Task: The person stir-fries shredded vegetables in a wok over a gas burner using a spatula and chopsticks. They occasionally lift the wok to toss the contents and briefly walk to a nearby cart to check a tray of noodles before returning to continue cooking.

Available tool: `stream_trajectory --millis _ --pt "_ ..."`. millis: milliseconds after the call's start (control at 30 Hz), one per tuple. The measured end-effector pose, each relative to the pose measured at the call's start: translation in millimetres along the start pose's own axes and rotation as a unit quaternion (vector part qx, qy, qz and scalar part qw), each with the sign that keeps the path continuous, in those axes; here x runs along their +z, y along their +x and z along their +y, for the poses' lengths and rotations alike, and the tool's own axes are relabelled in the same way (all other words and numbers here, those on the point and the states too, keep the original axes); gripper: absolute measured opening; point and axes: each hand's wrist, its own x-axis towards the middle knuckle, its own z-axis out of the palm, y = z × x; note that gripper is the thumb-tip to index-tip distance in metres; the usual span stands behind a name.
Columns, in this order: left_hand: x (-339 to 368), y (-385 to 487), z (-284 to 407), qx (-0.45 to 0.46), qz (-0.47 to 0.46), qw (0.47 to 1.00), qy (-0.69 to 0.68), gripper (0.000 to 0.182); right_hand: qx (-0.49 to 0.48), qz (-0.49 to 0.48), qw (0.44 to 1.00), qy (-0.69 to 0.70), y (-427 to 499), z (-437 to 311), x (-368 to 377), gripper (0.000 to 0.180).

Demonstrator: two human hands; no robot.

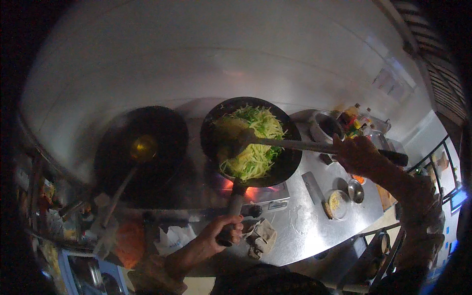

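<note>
My left hand (228, 231) is closed around the handle (236, 202) of a dark wok (291, 162), which sits over a glowing orange burner flame (250, 192). Pale green shredded vegetables (258, 156) and greener pieces fill much of the wok. From the right, my right hand (352, 153) grips a long-handled spatula or ladle (295, 144). Its dark head lies among the shreds at the wok's left side; the exact shape of the head is unclear. The far end of the handle extends past my right wrist.
Left stands a larger dark wok (110, 162) with a ladle (123, 188) in yellowish liquid. A cleaver (312, 187), a bowl with pale bits (337, 204) and a small metal bowl (356, 191) rest on the steel counter (298, 236). A cloth (261, 236) lies near my left hand. Behind are a pot (326, 125) and bottles (356, 118).
</note>
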Motion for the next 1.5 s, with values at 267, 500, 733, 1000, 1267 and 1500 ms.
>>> stream_trajectory --millis 267,500,733,1000,1267,1500 --pt "1.4 0.3 0.9 0.007 -0.009 1.0 0.002 0.03 0.115 -0.177 0.972 0.106 -27.8 11.5 -5.7 0.033" --pt "5.5 0.9 -6.7 0.025 -0.004 1.0 0.003 0.025 0.19 -0.123 0.95 0.217 41.7 10.8 80.3 0.029" --pt "4.2 -3.3 -10.2 0.049 0.019 0.998 0.029 0.026 0.223 -0.276 0.867 0.349 -15.1 -52.7 95.5 0.028" --pt "13.7 -9.7 2.0 -0.011 0.044 0.998 0.03 0.021 0.256 -0.366 0.799 0.403 -89.8 -54.0 46.1 0.028" --pt "9.7 -0.4 -3.3 -0.041 -0.014 0.999 0.032 0.021 0.247 -0.329 0.791 0.452 -71.9 -61.9 128.0 0.029" --pt "23.1 -6.7 -8.1 0.021 0.048 0.994 0.092 0.019 0.333 -0.257 0.798 0.431 -93.4 -76.8 130.6 0.036"
